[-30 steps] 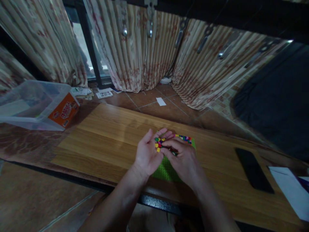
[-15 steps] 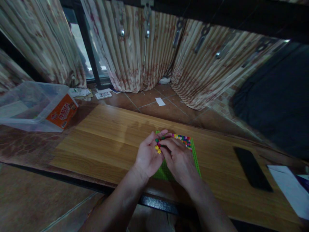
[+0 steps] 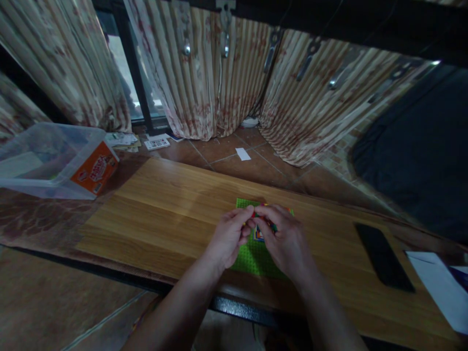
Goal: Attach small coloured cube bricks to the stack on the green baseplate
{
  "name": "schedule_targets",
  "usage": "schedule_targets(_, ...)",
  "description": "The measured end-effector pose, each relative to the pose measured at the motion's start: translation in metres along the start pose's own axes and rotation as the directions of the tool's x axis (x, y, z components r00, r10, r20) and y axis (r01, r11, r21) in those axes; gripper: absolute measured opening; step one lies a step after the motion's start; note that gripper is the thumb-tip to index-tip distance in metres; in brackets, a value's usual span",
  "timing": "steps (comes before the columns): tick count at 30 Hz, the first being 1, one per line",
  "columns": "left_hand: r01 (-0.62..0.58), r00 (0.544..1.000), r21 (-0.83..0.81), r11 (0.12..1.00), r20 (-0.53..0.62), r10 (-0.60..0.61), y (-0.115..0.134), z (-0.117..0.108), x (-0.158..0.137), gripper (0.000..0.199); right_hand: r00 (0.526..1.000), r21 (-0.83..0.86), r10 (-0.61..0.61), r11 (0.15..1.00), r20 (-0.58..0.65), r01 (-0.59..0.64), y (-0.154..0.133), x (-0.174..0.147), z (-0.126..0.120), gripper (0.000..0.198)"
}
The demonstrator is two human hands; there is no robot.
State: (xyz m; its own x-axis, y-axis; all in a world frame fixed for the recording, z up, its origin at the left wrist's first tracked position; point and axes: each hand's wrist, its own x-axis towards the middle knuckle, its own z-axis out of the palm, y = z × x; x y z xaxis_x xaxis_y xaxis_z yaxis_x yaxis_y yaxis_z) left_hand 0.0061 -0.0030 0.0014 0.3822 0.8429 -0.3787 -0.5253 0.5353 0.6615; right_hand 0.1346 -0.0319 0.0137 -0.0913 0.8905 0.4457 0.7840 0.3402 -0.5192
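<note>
The right hand (image 3: 283,234) pinches a red brick (image 3: 253,214); the left hand (image 3: 228,236) curls around something yellow (image 3: 244,224), probably another brick. Beneath both, the green baseplate (image 3: 243,203) is part covered: coloured bricks (image 3: 259,234) by the right hand, bare studs (image 3: 253,256) between the wrists. Past its edge, wooden board (image 3: 157,209) gives room leftward of both hands.

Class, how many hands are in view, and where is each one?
2: the left hand at the left edge of the green studded board, and the right hand over its right part. Neither is fully hidden.
</note>
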Motion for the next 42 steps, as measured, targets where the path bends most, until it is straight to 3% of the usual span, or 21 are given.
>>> schedule_targets(12,-0.002,1.000,0.131,0.991,-0.027,0.005,-0.003,0.002,0.001,0.028,1.000,-0.012,0.019,1.000,0.008,-0.019,0.008,-0.004,0.001,0.026)
schedule_targets(19,0.053,0.998,-0.013,0.999,0.022,-0.053,-0.001,0.000,0.002,0.022,0.997,0.127,0.069,0.990,-0.019,-0.066,0.013,-0.003,-0.005,0.027)
schedule_targets(23,0.047,0.999,-0.062,0.997,-0.003,-0.047,0.001,-0.004,0.004,0.018,0.988,0.172,0.105,0.982,-0.117,-0.084,0.028,-0.001,-0.019,0.021)
schedule_targets(27,0.053,0.998,-0.074,0.996,-0.030,-0.056,0.003,-0.006,0.004,0.014,0.952,0.118,0.230,0.971,-0.203,-0.209,0.054,-0.003,-0.030,0.017)
schedule_targets(32,0.073,0.996,-0.072,0.995,-0.038,-0.076,0.004,-0.005,0.004,0.013,0.925,0.073,0.333,0.943,-0.182,-0.325,0.078,-0.008,-0.030,0.016)
schedule_targets(42,0.083,0.995,-0.051,0.995,-0.046,-0.086,0.004,-0.004,0.003,0.011,0.926,0.244,0.353,0.917,-0.132,-0.315,0.092,-0.011,-0.015,0.016)
